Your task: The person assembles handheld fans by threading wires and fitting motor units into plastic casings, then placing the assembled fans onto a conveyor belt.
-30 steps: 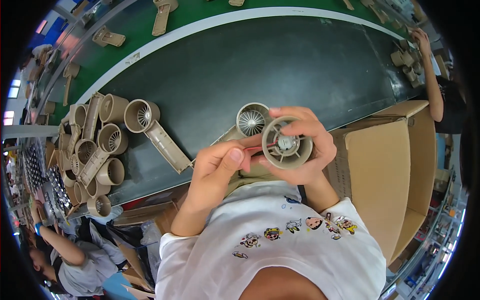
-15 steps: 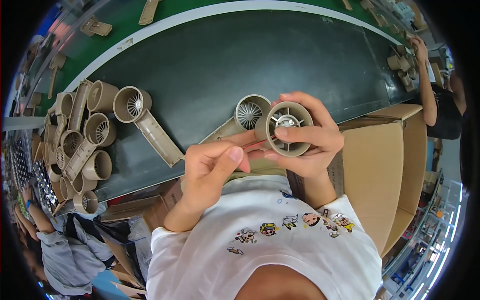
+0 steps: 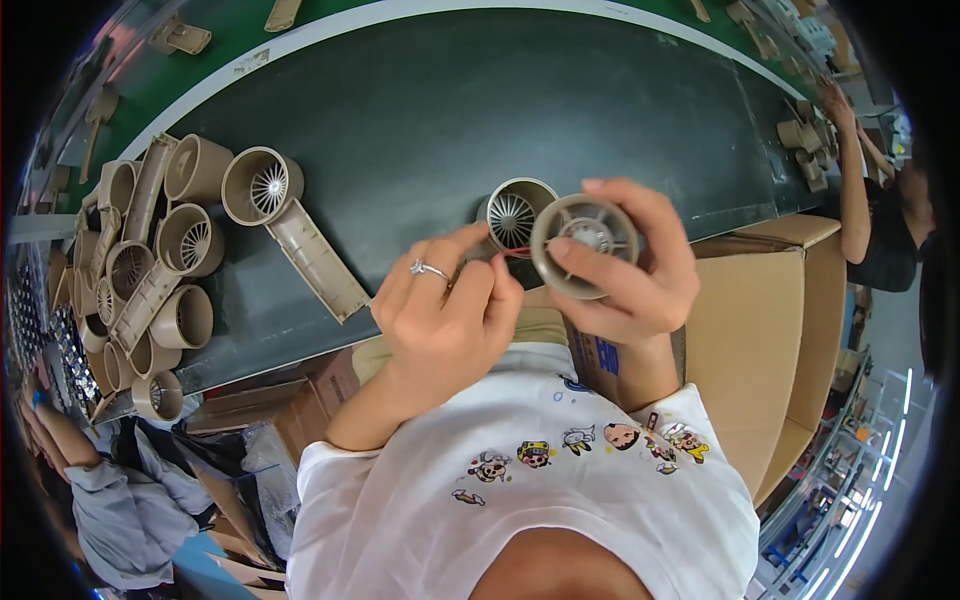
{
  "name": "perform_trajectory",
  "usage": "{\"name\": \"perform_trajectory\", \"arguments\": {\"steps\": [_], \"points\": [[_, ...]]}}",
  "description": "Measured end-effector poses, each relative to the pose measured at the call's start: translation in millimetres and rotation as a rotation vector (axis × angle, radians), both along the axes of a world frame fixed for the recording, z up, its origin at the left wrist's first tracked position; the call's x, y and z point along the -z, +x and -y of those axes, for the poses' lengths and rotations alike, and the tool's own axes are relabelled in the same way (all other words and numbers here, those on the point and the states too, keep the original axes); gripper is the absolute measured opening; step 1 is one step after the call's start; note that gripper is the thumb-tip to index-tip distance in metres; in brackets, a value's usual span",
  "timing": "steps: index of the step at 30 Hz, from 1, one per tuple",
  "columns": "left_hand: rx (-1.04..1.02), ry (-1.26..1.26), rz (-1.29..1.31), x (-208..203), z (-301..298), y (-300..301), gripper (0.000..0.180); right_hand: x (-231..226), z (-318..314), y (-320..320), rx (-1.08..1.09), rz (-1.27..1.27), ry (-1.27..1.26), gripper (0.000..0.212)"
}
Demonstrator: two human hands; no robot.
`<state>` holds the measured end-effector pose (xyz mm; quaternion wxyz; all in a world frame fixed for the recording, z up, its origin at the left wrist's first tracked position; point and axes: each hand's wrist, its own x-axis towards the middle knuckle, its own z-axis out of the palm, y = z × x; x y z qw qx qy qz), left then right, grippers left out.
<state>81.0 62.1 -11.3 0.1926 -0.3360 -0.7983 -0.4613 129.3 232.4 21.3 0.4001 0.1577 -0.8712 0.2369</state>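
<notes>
My right hand is wrapped round a beige, ring-shaped fan motor unit, slightly blurred, with spokes round a metal centre; the thumb lies across its face. A red wire runs from the unit toward my left hand, which wears a ring and pinches the wire between thumb and fingers. Directly beyond the left fingertips, a beige hair dryer housing lies on the dark belt, its round barrel facing up with a radial grille inside. My left hand hides most of its handle.
Several similar housings are heaped at the belt's left end, one lying apart with its handle toward me. An open cardboard box stands at right. Another person's arm reaches to more beige parts at far right.
My left hand has turned knuckles-up and moved forward to the barrel of the nearby housing. The motor unit has shifted slightly right and tilted in my right hand.
</notes>
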Motion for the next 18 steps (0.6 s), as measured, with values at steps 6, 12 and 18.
{"name": "perform_trajectory", "arguments": {"steps": [6, 12, 18], "points": [[-0.037, -0.098, -0.095, 10.4, 7.7, -4.8, 0.033, -12.4, -19.8, -6.5, 0.063, 0.095, 0.085, 0.033], [-0.010, -0.259, -0.029, 11.4, 15.0, -1.9, 0.044, -13.1, -14.0, -8.7, 0.077, 0.173, 0.133, 0.031], [-0.009, -0.240, 0.006, 10.3, 10.3, -0.6, 0.032, -22.2, 2.6, -9.9, 0.033, 0.206, 0.228, 0.031]]}}
